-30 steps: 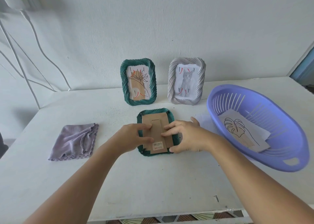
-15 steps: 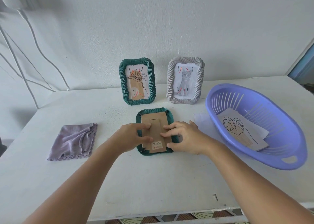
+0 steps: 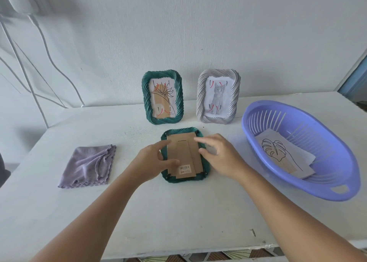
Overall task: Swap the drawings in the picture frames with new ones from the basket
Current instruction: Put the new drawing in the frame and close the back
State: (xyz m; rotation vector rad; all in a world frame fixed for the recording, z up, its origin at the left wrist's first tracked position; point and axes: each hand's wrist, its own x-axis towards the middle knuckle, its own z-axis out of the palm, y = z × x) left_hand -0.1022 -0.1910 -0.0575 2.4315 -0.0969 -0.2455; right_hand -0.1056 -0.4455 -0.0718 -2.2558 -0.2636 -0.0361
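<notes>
White desk point(image 3: 178, 218) against a white wall. Centre, near the front: a green frame point(image 3: 183, 179) lying face down, its brown cardboard backing point(image 3: 183, 154) up, with the fold-out stand flat and a barcode sticker at the near end. Small dark clips show at the frame's corners.

Left hand point(image 3: 154, 160) on the frame's left side: fingers loosely spread, thumb resting on the backing near the sticker, fingertips at the upper left edge of the card. Not gripping anything. Right hand point(image 3: 220, 156) on the right side: also open, index finger reaching over the upper right of the backing, other fingers curled by the frame's right rim. Whether the fingertips press the card or hover just above it, I cannot tell.

Behind, upright near the wall: a second green frame point(image 3: 162, 97) with a line drawing of a flower, and beside it to the right a grey frame point(image 3: 218, 96) with a cat drawing.

Right of the hands: a purple slotted plastic basket point(image 3: 337, 190), holding a leaf drawing point(image 3: 278, 154) lying on other sheets. A white sheet point(image 3: 236, 142) lies flat between basket and face-down frame.

Far left: a folded lilac cloth point(image 3: 88, 166), well apart from the frames.
</notes>
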